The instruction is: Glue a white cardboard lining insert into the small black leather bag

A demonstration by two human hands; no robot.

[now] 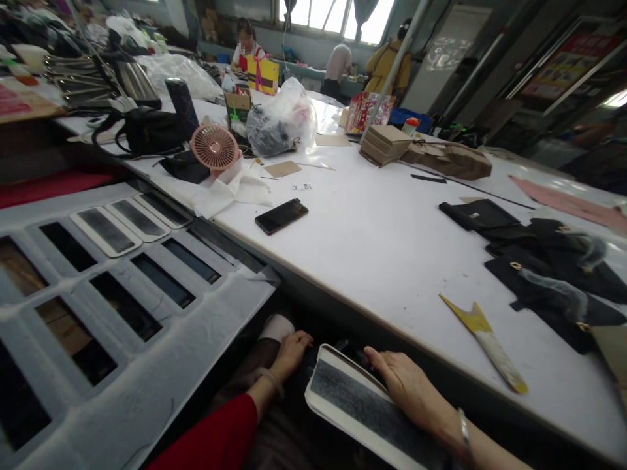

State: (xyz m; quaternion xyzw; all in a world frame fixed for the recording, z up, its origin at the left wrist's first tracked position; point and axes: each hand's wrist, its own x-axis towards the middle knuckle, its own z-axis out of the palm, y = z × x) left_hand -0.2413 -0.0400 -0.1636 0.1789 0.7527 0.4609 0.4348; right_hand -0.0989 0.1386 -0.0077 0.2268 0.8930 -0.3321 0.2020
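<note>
My right hand (409, 385) grips the edge of an oblong white-rimmed panel with a dark grey centre (353, 398), its thumb stretched along the upper side. The panel lies tilted at my lap, below the table edge, and a second pale edge shows behind it. Left of the panel, my left hand (291, 352) is closed with its fingers curled over dark material on my lap; what they hold, if anything, is hidden. Similar white-rimmed panels (105, 232) rest on a grey sheet with oblong cut-outs (206, 339) to my left.
On the white table (353, 248) lie a phone (281, 216), a yellow-marked forked tool (484, 343) and black bag pieces (533, 254). Farther back stand a pink fan (214, 147), a plastic bag (287, 121) and stacked cardboard (385, 145). Several people work beyond.
</note>
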